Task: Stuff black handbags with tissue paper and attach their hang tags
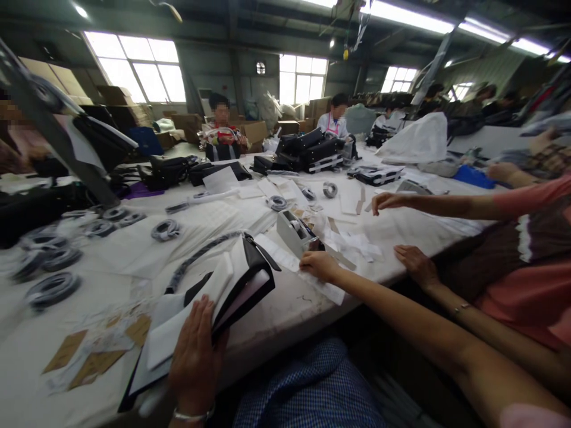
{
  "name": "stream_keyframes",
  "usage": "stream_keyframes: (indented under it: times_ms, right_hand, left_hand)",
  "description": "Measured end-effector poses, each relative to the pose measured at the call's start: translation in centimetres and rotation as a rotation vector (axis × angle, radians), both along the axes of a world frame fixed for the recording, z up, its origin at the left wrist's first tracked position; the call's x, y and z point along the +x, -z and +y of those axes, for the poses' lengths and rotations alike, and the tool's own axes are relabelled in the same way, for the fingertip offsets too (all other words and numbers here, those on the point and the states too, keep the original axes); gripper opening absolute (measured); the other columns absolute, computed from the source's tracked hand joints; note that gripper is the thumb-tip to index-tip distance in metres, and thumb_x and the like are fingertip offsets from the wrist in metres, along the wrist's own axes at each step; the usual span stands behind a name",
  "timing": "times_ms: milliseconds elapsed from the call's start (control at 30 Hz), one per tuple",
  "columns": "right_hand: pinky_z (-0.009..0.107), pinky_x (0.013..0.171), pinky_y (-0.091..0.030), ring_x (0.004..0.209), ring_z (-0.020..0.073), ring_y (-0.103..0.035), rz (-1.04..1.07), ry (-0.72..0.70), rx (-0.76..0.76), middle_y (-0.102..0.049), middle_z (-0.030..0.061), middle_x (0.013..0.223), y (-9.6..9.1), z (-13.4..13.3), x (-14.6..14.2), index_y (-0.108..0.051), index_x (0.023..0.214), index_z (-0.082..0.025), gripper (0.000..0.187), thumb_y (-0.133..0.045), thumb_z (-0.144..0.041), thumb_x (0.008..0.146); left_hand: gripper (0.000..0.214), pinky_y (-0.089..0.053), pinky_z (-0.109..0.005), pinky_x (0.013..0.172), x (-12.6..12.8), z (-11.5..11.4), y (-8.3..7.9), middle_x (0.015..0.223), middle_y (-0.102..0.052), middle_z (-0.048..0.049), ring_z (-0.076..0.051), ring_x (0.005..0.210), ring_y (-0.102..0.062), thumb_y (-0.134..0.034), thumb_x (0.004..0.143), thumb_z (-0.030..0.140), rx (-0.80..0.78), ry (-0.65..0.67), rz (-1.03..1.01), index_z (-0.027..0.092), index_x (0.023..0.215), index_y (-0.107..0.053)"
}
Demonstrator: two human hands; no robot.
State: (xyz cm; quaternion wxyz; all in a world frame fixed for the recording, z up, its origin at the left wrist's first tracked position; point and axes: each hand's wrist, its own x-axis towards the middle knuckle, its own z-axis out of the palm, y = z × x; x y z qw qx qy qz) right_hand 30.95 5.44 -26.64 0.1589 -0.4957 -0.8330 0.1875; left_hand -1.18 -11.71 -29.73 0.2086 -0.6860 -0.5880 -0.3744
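My left hand, a bracelet at its wrist, lies flat with fingers stretched out on the white paper stuffing of an open black bag at the table's near edge. The bag's strap curves away to the left. My right hand reaches out to the front end of a grey tape dispenser. Its fingers are curled over a white paper strip; what they pinch is hidden.
A co-worker in pink and brown at my right has one hand out on the table and the other at its edge. Coiled straps, brown tags, paper sheets and stacked black bags cover the table. Other people sit at its far side.
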Motion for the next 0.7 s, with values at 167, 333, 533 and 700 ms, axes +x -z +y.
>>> stream_keyframes:
  times_ms: [167,333,533,700]
  right_hand:
    - [0.029,0.081,-0.044,0.088,0.0223,-0.065,0.054,0.0,0.005,-0.074,0.0043,0.098,-0.9,0.6,-0.7,-0.08,0.085,-0.025,0.016,-0.064,-0.022,0.083]
    - [0.029,0.081,-0.047,0.085,0.0206,-0.066,0.129,-0.038,-0.004,-0.074,0.0044,0.102,-0.8,-0.1,-0.7,-0.077,0.103,-0.025,0.022,-0.062,-0.026,0.086]
    - [0.03,0.089,-0.046,0.097,0.0217,-0.064,0.116,-0.218,-0.016,-0.07,0.0049,0.109,-0.1,-3.2,1.7,-0.075,0.106,-0.028,0.032,-0.077,-0.038,0.075]
    - [0.028,0.077,-0.047,0.085,0.0198,-0.064,0.071,-0.177,-0.014,-0.069,0.0065,0.096,1.6,-4.1,2.2,-0.077,0.093,-0.023,0.019,-0.074,-0.035,0.079]
  left_hand:
    - [0.072,-0.043,-0.043,0.107,-0.1,0.0,0.2,0.147,-0.048,-0.0119,-0.028,0.133,-0.047,-0.061,0.091,0.023,0.005,0.011,0.001,0.02,0.153,-0.023]
    - [0.072,-0.042,-0.044,0.107,-0.1,0.0,0.2,0.147,-0.048,-0.0118,-0.029,0.132,-0.047,-0.06,0.091,0.023,0.005,0.007,-0.004,0.02,0.153,-0.023]
    - [0.072,-0.042,-0.043,0.108,-0.2,0.0,0.0,0.148,-0.046,-0.0113,-0.028,0.133,-0.047,-0.061,0.091,0.023,-0.001,0.016,-0.022,0.021,0.153,-0.023]
    - [0.07,-0.043,-0.042,0.107,0.0,0.0,0.1,0.147,-0.047,-0.0097,-0.027,0.131,-0.049,-0.061,0.091,0.023,-0.004,0.01,-0.028,0.022,0.152,-0.025]
